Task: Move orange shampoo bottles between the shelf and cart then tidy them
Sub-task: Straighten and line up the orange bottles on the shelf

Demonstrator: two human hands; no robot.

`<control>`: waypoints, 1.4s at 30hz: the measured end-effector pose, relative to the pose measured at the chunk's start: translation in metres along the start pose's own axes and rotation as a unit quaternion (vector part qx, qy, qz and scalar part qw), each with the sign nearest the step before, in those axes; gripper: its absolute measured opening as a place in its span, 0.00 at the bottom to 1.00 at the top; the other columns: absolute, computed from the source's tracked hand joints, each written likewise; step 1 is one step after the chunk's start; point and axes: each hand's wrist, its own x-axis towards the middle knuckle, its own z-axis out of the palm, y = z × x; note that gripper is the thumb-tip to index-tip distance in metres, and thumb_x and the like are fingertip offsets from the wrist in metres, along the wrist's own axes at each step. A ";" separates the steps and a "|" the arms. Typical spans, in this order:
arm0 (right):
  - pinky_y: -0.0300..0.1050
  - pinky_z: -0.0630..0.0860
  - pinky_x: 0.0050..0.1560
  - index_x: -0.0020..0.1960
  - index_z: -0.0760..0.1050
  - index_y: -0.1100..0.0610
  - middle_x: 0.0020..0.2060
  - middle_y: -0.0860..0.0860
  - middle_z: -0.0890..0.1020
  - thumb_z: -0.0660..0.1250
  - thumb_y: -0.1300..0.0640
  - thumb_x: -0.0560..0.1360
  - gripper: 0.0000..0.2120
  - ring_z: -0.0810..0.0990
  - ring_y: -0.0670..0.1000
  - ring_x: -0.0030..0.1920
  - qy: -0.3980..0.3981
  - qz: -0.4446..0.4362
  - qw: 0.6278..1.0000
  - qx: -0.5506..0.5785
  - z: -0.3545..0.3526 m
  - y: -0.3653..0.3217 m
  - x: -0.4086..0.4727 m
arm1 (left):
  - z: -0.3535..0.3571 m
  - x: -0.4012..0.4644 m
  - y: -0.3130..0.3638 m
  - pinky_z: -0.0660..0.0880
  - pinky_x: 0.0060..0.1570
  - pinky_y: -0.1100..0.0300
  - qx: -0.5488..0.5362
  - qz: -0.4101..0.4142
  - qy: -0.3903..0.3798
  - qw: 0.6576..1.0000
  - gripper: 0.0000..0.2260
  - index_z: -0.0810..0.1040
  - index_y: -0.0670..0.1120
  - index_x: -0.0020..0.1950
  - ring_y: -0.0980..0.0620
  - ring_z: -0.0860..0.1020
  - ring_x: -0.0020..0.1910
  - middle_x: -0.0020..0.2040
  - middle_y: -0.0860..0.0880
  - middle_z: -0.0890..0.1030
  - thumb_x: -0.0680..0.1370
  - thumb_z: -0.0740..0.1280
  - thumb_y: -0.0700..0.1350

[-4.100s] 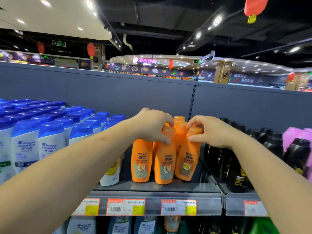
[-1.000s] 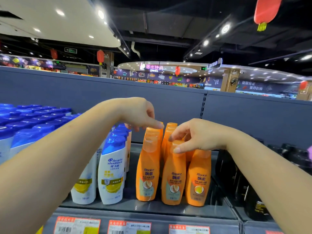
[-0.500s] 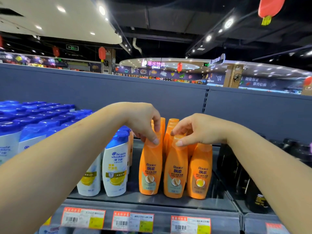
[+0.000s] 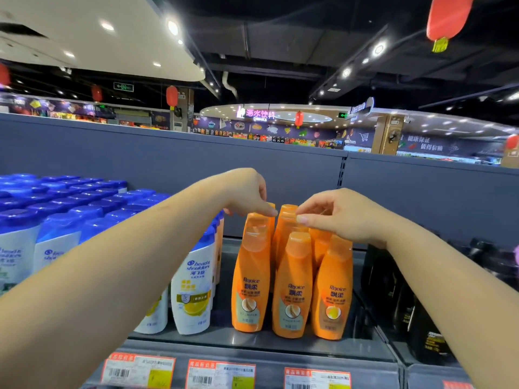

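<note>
Orange bottles stand upright at 6 o'clock beneath both hands; left grip and right grip pinch caps.

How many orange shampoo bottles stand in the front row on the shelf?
3: front left bottle, front middle bottle, front right bottle. More stand behind them, partly hidden by both hands, so the total is unclear.

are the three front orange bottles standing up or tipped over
Upright. The three front orange bottles stand on their bases on the shelf, caps up, labels facing out.
</note>
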 end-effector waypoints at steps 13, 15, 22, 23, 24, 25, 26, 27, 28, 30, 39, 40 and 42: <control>0.35 0.73 0.44 0.57 0.79 0.47 0.52 0.43 0.81 0.64 0.46 0.76 0.12 0.79 0.43 0.51 0.034 0.064 0.997 -0.002 -0.009 0.022 -0.022 | 0.015 0.017 -0.004 0.82 0.42 0.62 -0.004 0.020 -0.070 0.997 0.14 0.81 0.48 0.58 0.52 0.84 0.43 0.50 0.48 0.84 0.74 0.73 0.50; 0.34 0.72 0.43 0.56 0.79 0.47 0.52 0.43 0.81 0.65 0.46 0.76 0.11 0.78 0.44 0.52 0.030 0.061 0.998 -0.002 -0.008 0.022 -0.022 | 0.014 0.016 -0.004 0.81 0.41 0.62 -0.005 0.024 -0.069 0.997 0.15 0.81 0.47 0.59 0.53 0.83 0.42 0.51 0.48 0.84 0.74 0.73 0.50; 0.38 0.73 0.49 0.61 0.76 0.45 0.55 0.41 0.78 0.71 0.45 0.71 0.19 0.76 0.44 0.53 -0.045 0.076 0.994 -0.061 -0.012 0.025 -0.028 | 0.005 -0.005 -0.005 0.80 0.51 0.56 -0.008 0.044 0.041 0.998 0.19 0.82 0.48 0.57 0.54 0.80 0.48 0.52 0.52 0.82 0.74 0.68 0.60; 0.39 0.72 0.51 0.61 0.76 0.45 0.55 0.41 0.78 0.71 0.45 0.71 0.20 0.76 0.44 0.53 -0.048 0.077 0.993 -0.070 -0.011 0.026 -0.029 | 0.001 -0.012 -0.005 0.79 0.50 0.58 -0.014 0.057 0.052 0.997 0.19 0.82 0.49 0.56 0.56 0.80 0.47 0.51 0.54 0.82 0.73 0.68 0.61; 0.39 0.71 0.52 0.62 0.76 0.46 0.56 0.41 0.78 0.71 0.46 0.71 0.20 0.75 0.44 0.53 -0.046 0.075 0.993 -0.073 -0.011 0.027 -0.030 | -0.002 -0.020 -0.005 0.78 0.49 0.60 -0.024 0.071 0.036 0.997 0.19 0.82 0.50 0.56 0.57 0.79 0.47 0.50 0.55 0.82 0.72 0.69 0.61; 0.39 0.71 0.52 0.62 0.76 0.46 0.55 0.41 0.78 0.71 0.46 0.71 0.20 0.75 0.44 0.53 -0.041 0.073 0.994 -0.074 -0.010 0.027 -0.031 | -0.005 -0.028 -0.004 0.78 0.47 0.62 -0.031 0.082 0.002 0.996 0.19 0.82 0.52 0.56 0.58 0.80 0.48 0.50 0.56 0.82 0.72 0.70 0.61; 0.39 0.71 0.52 0.62 0.77 0.47 0.55 0.41 0.77 0.71 0.46 0.71 0.19 0.75 0.44 0.53 -0.037 0.073 0.994 -0.074 -0.008 0.027 -0.031 | -0.005 -0.034 -0.002 0.78 0.47 0.62 -0.028 0.088 -0.031 0.995 0.19 0.81 0.52 0.57 0.57 0.80 0.48 0.51 0.57 0.82 0.71 0.72 0.60; 0.40 0.71 0.52 0.61 0.77 0.47 0.54 0.41 0.77 0.71 0.46 0.71 0.19 0.75 0.44 0.54 -0.033 0.073 0.994 -0.072 -0.007 0.027 -0.031 | -0.004 -0.038 -0.002 0.79 0.48 0.61 -0.016 0.091 -0.050 0.994 0.18 0.81 0.52 0.57 0.56 0.81 0.49 0.52 0.56 0.82 0.71 0.73 0.59; 0.40 0.71 0.52 0.61 0.77 0.47 0.54 0.41 0.77 0.71 0.46 0.71 0.19 0.75 0.44 0.54 -0.031 0.074 0.994 -0.070 -0.007 0.027 -0.031 | -0.002 -0.040 -0.001 0.80 0.49 0.60 -0.003 0.092 -0.053 0.994 0.18 0.82 0.52 0.57 0.55 0.81 0.50 0.52 0.55 0.82 0.71 0.73 0.57; 0.40 0.72 0.52 0.61 0.77 0.47 0.54 0.42 0.77 0.71 0.46 0.71 0.19 0.75 0.45 0.54 -0.032 0.075 0.994 -0.068 -0.007 0.028 -0.031 | 0.001 -0.039 -0.001 0.80 0.49 0.58 0.002 0.087 -0.042 0.995 0.16 0.82 0.51 0.56 0.54 0.82 0.48 0.51 0.54 0.83 0.71 0.74 0.55; 0.39 0.71 0.51 0.63 0.75 0.46 0.56 0.41 0.76 0.70 0.47 0.72 0.20 0.74 0.44 0.54 -0.042 0.061 0.995 -0.059 -0.007 0.028 -0.035 | 0.001 -0.036 -0.002 0.78 0.38 0.66 -0.025 0.081 -0.053 0.995 0.15 0.81 0.50 0.58 0.57 0.81 0.40 0.52 0.52 0.83 0.73 0.74 0.52; 0.40 0.71 0.52 0.63 0.75 0.46 0.56 0.41 0.76 0.70 0.47 0.72 0.20 0.74 0.45 0.55 -0.044 0.061 0.996 -0.057 -0.008 0.028 -0.036 | 0.001 -0.036 -0.001 0.77 0.36 0.67 -0.025 0.081 -0.054 0.995 0.15 0.81 0.49 0.58 0.57 0.81 0.39 0.52 0.52 0.83 0.73 0.73 0.51; 0.41 0.72 0.53 0.64 0.75 0.46 0.57 0.42 0.76 0.70 0.47 0.73 0.20 0.74 0.45 0.55 -0.049 0.060 0.995 -0.058 -0.008 0.029 -0.036 | 0.001 -0.036 0.001 0.77 0.35 0.68 -0.024 0.077 -0.053 0.995 0.15 0.81 0.49 0.58 0.57 0.81 0.37 0.52 0.52 0.83 0.73 0.73 0.51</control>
